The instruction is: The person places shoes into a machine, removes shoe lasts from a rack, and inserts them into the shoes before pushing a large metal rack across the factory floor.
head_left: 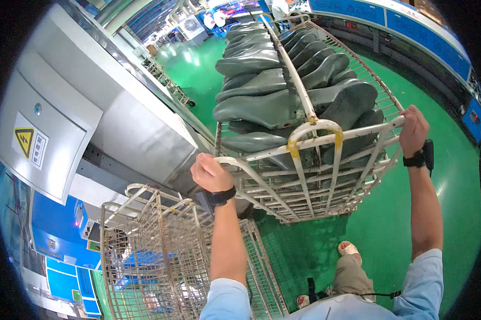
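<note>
My left hand (211, 173) is closed round the near left corner of a white metal cart (272, 152) with worn paint. At its near right corner, my right hand (414, 131) is wrapped round the top rail. Both arms reach forward, with a dark band on each wrist. Dark grey, smooth, boot-shaped pieces (256, 105) lie stacked in rows on both sides of the cart's raised centre bar (299, 82). Yellow paint marks the bent tube loop (315, 127) on the cart's near end. The cart's wheels are hidden.
Empty wire cage carts (160, 250) stand close by my left arm. A grey machine housing (48, 122) with a warning label runs along the left. Blue-panelled equipment (411, 32) lines the far right. The green floor (443, 213) extends around the cart; people (215, 19) appear far ahead.
</note>
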### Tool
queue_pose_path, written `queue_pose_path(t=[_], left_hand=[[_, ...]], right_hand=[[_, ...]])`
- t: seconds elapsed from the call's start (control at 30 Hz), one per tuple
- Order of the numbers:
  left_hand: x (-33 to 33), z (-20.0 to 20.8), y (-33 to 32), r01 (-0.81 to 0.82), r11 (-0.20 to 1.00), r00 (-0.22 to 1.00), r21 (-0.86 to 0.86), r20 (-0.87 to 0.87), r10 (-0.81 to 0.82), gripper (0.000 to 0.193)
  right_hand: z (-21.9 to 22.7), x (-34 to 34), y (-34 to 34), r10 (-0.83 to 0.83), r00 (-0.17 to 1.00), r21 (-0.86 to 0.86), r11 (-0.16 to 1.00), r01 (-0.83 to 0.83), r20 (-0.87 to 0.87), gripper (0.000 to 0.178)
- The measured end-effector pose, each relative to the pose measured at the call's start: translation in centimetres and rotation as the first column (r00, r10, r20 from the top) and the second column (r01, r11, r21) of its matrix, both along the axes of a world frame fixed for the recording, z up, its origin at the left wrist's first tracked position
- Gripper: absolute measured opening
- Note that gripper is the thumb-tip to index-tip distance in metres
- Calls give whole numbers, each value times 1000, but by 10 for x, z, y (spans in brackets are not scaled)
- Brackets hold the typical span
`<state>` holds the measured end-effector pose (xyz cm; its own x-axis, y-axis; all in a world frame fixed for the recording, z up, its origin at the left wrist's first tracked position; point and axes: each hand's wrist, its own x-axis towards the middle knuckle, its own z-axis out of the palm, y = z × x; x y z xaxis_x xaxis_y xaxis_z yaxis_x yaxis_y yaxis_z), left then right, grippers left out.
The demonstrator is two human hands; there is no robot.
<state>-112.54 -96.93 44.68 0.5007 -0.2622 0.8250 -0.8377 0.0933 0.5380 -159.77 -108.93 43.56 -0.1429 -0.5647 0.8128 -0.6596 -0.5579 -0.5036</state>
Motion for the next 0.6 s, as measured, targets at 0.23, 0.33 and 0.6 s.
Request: queue_pose_path(t=[0.23,0.33,0.6], left_hand=[[1,15,-31,122,988,972,94,-211,-100,43],[23,14,-54,172,977,950,125,-284,-130,44],[23,15,-104,156,974,966,162,-229,-117,43]], right_hand=[[10,13,-76,-93,993,-160,984,81,-69,36],[15,28,-110,-114,990,-140,985,102,-82,34],[26,41,-171,-89,994,-169,983,78,-58,36]])
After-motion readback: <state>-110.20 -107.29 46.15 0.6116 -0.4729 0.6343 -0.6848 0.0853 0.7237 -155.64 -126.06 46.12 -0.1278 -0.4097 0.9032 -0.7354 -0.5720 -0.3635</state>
